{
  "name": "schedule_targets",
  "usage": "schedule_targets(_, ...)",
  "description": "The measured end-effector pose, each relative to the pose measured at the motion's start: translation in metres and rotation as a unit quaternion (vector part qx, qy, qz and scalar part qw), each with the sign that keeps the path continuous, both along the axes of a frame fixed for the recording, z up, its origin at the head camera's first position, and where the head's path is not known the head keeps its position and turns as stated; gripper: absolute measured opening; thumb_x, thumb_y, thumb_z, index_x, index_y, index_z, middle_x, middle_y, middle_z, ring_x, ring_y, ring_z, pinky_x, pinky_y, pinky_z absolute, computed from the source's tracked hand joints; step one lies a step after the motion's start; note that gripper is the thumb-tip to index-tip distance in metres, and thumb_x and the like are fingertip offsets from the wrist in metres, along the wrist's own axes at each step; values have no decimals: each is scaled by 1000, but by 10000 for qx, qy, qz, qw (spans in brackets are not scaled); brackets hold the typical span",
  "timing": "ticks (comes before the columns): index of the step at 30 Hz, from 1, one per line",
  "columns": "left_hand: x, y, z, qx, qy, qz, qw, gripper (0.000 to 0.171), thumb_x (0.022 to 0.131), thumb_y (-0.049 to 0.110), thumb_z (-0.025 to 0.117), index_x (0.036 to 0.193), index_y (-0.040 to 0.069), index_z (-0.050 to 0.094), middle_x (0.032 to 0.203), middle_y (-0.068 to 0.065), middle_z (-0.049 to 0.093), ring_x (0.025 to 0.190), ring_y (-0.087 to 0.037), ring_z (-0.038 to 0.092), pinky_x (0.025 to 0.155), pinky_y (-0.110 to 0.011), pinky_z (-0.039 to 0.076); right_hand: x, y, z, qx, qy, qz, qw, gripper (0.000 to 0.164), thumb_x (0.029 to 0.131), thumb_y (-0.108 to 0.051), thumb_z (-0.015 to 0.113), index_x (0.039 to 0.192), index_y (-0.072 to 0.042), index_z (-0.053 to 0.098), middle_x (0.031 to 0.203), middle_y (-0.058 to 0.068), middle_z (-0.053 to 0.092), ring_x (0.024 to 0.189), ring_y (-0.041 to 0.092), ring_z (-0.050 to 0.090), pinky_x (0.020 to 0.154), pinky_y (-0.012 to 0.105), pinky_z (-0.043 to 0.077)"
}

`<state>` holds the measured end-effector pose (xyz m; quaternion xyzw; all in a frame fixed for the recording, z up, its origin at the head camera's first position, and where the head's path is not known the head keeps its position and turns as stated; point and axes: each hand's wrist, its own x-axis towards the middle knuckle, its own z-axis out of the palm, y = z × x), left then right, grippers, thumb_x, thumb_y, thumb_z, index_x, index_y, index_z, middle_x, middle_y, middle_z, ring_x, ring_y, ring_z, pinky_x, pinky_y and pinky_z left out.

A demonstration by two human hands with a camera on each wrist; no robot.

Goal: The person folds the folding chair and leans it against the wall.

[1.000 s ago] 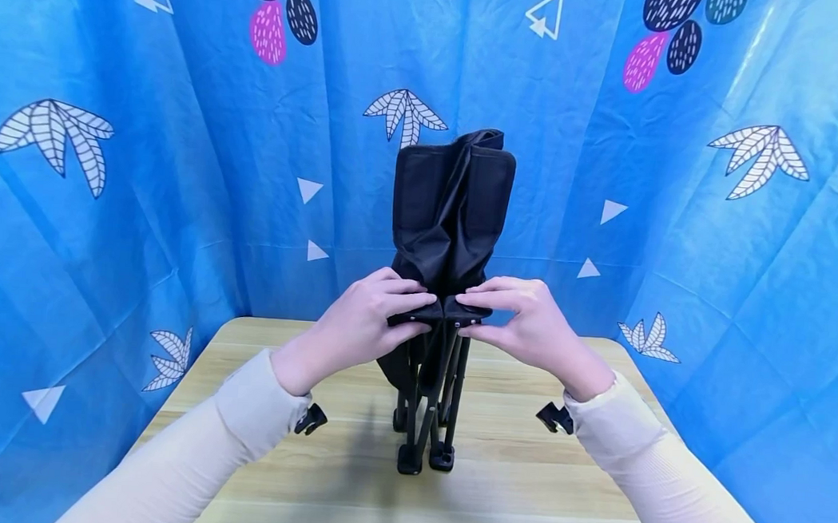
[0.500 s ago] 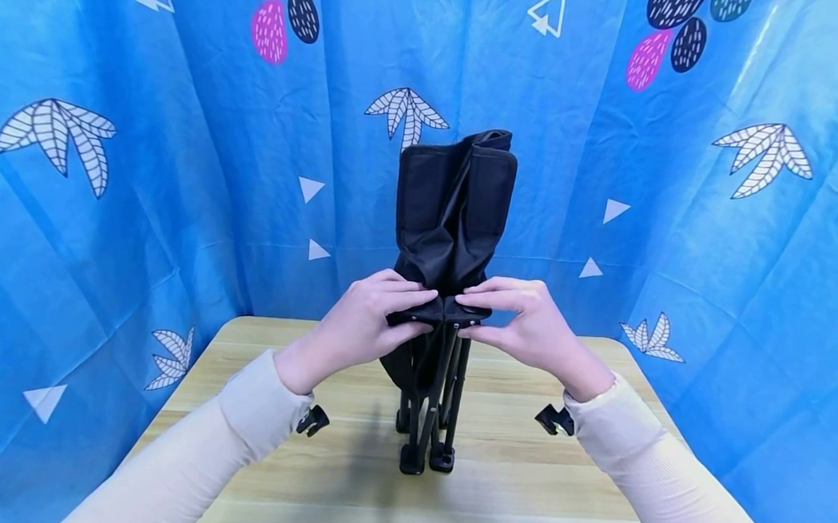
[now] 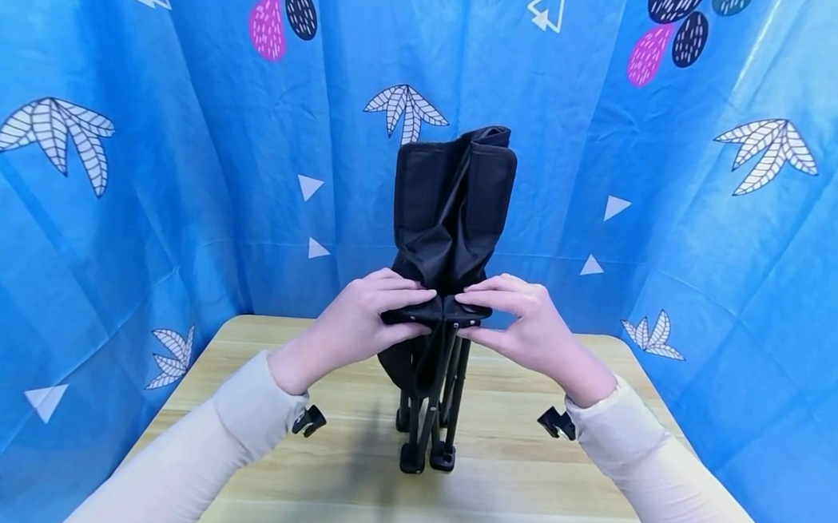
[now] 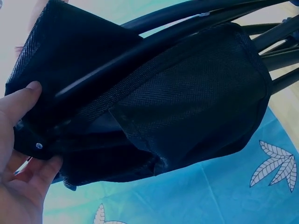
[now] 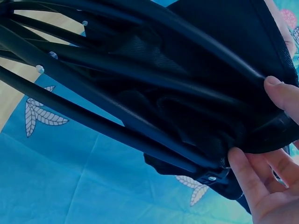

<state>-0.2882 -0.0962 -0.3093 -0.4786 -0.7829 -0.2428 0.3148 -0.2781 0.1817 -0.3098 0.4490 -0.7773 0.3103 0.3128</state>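
Observation:
A black folding chair (image 3: 454, 216) stands folded upright on the wooden table (image 3: 290, 478), its fabric bunched above and its tube legs (image 3: 450, 391) drawn close together. My left hand (image 3: 365, 314) pinches the left front corner of the seat, thumb below and fingers on top. On the other side my right hand (image 3: 523, 320) pinches the right front corner in the same way. The two corners meet in the middle. In the left wrist view, a rivet shows on the black fabric (image 4: 196, 88) beside the thumb. Dark tubes (image 5: 117, 107) run away from the fingers in the right wrist view.
Blue patterned curtains (image 3: 570, 143) hang round the back and both sides of the table. A black buckle (image 3: 310, 420) hangs at the left cuff, another buckle (image 3: 556, 422) at the right cuff. The chair's feet (image 3: 413, 457) rest on the tabletop.
Both hands keep their hold on the seat corners. The chair stays folded in place, with only a very slight shift of the view.

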Motion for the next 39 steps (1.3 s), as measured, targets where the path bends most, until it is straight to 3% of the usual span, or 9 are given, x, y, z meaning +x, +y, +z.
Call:
schedule_targets(7,0,-4,0,-20,64,-75,9999,53,82,16,97,131,3,79,119,-13,80,108,-27,73,92,-39,64,0,-2,-3,-121,19,-47,9999,43,74,0,98,114,-5,84,113,11,80,102,26,72,78,20,59)
schedule_targets(15,1,-4,-4,245,160,16,9996,47,83,15,96,126,4,81,119,-15,77,109,-29,72,91,-42,64,1,-1,-3,-78,107,-162,9998,46,74,-3,99,117,-6,84,117,10,80,105,26,74,83,24,61)
schedule_targets(21,1,-8,-5,351,248,55,9991,48,81,15,98,124,4,81,121,-14,76,112,-29,71,95,-44,63,2,3,-3,-100,183,-263,9994,52,71,-6,101,120,-5,82,120,12,79,110,29,74,95,14,55)
schedule_targets(25,1,-12,-5,441,287,50,9986,49,79,14,99,123,4,82,122,-13,77,113,-29,71,96,-44,63,2,9,-4,-166,151,-296,9993,54,70,-4,102,120,-5,82,120,13,78,110,31,75,96,8,52)
schedule_targets(39,5,-38,-10,421,433,181,9980,55,76,17,101,124,3,80,122,-12,77,116,-28,72,97,-44,63,4,31,-14,-193,21,-546,9983,55,71,-3,100,123,-4,81,121,15,79,112,34,74,101,5,47)
